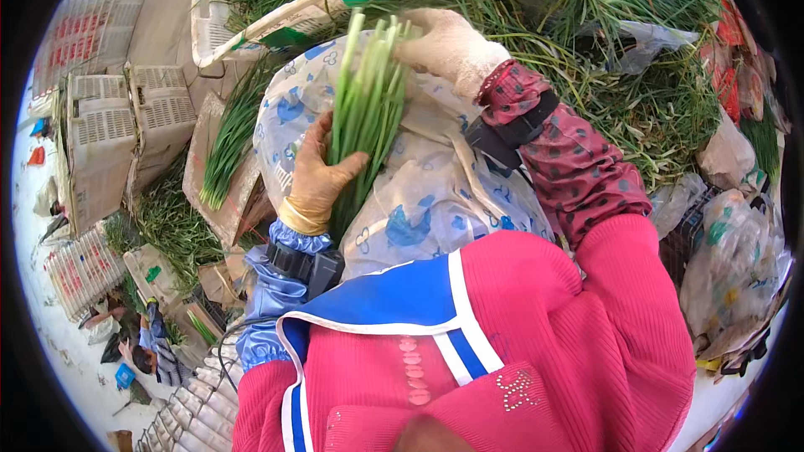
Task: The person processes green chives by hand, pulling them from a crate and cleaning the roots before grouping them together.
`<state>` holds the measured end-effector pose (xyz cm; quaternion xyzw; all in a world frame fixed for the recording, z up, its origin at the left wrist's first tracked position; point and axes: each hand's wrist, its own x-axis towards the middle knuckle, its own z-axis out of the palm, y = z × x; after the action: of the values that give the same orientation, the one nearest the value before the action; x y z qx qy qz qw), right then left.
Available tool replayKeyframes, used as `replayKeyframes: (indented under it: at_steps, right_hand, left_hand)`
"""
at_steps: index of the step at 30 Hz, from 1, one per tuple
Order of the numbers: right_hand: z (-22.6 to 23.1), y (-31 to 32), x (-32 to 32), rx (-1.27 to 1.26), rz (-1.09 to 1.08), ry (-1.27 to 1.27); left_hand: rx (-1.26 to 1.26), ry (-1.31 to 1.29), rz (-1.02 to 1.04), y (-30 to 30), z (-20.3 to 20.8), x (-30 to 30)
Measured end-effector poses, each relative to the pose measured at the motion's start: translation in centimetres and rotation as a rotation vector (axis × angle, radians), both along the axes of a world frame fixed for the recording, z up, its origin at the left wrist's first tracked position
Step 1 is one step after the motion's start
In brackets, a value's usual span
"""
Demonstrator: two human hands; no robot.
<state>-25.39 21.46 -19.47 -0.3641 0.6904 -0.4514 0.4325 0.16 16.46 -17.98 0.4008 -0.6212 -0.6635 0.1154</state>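
My left hand (322,169), in a tan rubber glove, is wrapped around a bunch of garlic chives (368,105) with its thumb across the stalks. The bunch stands slightly tilted, pale cut ends upward, and its lower part passes down beside my left wrist. At the upper end, my right hand (452,46) in a whitish glove curls its fingers against the stalks; the fingertips are blurred and partly hidden. Under both hands, a translucent plastic sheet (410,226) with blue prints covers my lap.
Ahead stands a white plastic crate (209,4) with green tape on its rim. Loose green leaves (586,109) are heaped ahead and right. More chives (230,138) lie on a board at left, near stacked crates (100,130). Plastic bags (729,268) sit at right. Another person (151,351) is at lower left.
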Motion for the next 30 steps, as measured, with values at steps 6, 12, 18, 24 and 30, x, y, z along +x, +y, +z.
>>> replayKeyframes:
  at_steps: [6,12,18,24,30]
  right_hand:
    - [-2.5,1.6,-2.1,0.168,-0.052,0.544]
    - [4.7,4.0,1.0,-0.086,0.016,0.426]
    - [4.6,2.9,3.8,-0.059,0.544,0.570]
    - [8.5,4.5,3.8,0.011,0.994,-0.365]
    - [1.4,6.2,-3.0,0.254,0.057,-0.178]
  left_hand:
    - [0.205,0.084,0.186,-0.5,-1.3,0.6]
    - [0.200,0.097,0.179,-0.7,-0.8,0.9]
    - [0.179,0.111,0.154,-0.6,-0.6,0.0]
    - [0.355,0.178,0.299,-1.0,-1.5,0.8]
    - [0.348,0.162,0.287,-0.9,-1.9,0.2]
